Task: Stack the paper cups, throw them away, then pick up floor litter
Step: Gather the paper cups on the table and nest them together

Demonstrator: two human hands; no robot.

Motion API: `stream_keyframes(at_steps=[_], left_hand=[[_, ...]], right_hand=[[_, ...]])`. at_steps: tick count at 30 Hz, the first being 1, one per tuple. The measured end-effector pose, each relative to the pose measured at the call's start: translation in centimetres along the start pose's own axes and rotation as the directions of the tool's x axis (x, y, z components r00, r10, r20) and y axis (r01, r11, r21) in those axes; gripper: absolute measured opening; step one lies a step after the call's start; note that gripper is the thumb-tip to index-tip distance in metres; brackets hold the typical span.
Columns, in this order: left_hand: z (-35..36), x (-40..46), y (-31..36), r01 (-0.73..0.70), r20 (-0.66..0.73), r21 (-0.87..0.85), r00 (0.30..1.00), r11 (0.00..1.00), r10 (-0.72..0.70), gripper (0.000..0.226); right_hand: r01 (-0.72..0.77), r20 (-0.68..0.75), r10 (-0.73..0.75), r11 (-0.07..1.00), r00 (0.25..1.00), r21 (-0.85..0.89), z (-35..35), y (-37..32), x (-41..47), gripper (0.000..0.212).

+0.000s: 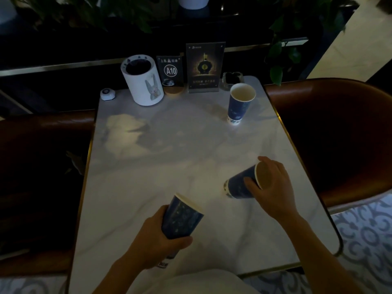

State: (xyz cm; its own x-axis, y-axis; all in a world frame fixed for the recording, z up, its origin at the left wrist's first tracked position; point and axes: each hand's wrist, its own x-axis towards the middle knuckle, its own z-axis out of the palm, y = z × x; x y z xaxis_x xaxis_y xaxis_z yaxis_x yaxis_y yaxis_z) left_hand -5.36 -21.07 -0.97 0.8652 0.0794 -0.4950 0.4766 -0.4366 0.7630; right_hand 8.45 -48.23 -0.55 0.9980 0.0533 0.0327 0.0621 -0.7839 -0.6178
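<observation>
Three cups on the table [169, 155]: near-left cup [182, 219], near-right cup [241, 185], far-right cup [239, 105].

Three paper cups, near left [182, 219], near right [241, 185] and far right [238, 103], are dark blue with pale speckled prints (white inside). The table [169, 158] is white marble, gold-edged. A white canister [142, 83] shows a grey rabbit.
</observation>
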Motion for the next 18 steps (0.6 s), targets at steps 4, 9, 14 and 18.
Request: stream_keyframes(at_steps=[4,9,14,18], left_hand=[[0.1,-0.3,0.2,-0.027,-0.024,0.011,0.999,1.0,0.028,0.068],[-0.1,-0.4,0.5,-0.068,-0.012,0.067,0.998,0.995,0.069,0.067],[-0.3,-0.5,0.2,-0.108,0.004,0.197,0.994,0.975,0.109,0.082],[-0.3,-0.4,0.2,-0.131,0.008,0.246,0.991,0.96,0.133,0.091]], right_hand=[[-0.018,0.031,0.012,0.981,0.999,0.191,-0.6,-1.6,-0.6,0.061],[-0.088,0.115,0.049,0.93,0.992,0.357,-1.3,-2.7,-1.0,0.063],[-0.1,0.166,0.03,0.894,0.986,0.436,-1.7,-3.3,-1.1,0.064],[-0.092,0.229,-0.028,0.864,0.973,0.495,-2.2,-4.1,-1.5,0.068]])
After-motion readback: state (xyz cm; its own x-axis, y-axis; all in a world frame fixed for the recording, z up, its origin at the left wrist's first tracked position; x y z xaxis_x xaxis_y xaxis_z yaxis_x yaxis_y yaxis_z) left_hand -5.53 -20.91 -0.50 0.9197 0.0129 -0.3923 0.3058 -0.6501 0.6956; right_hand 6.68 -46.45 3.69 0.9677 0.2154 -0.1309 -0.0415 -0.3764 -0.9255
